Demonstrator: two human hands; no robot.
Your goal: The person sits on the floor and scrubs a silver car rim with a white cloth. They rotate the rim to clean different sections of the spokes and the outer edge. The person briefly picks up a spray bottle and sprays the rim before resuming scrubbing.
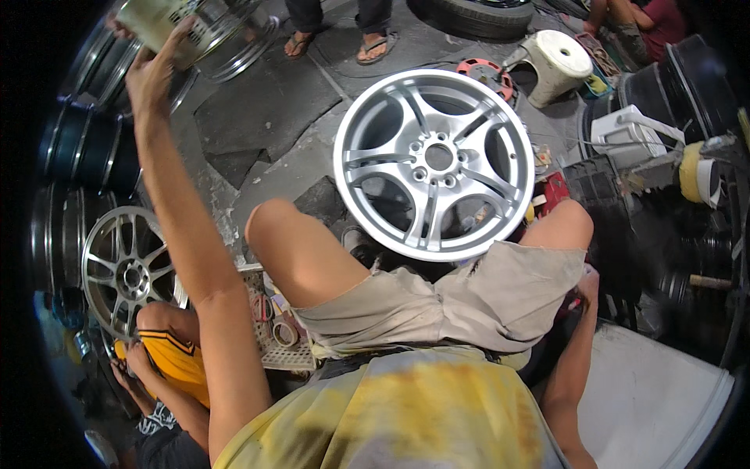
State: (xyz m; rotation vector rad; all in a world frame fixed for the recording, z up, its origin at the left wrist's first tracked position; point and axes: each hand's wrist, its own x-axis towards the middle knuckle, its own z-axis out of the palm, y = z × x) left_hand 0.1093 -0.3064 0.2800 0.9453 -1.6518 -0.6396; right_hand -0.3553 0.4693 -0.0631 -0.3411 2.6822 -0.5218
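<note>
Far left, the left hand (150, 80) is touching a cream cylinder (160, 25), fingers spread.
Near right, the right hand (588, 284) is partly hiding, grip unclear.

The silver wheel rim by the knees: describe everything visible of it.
The silver wheel rim looks metallic and smooth, with five paired spokes, a round centre hole ringed by bolt holes, and no tyre. Face toward the camera, it sits just beyond the shorts; contact there, and what supports it, is unclear. Neither the left hand nor right hand touches it.
</note>
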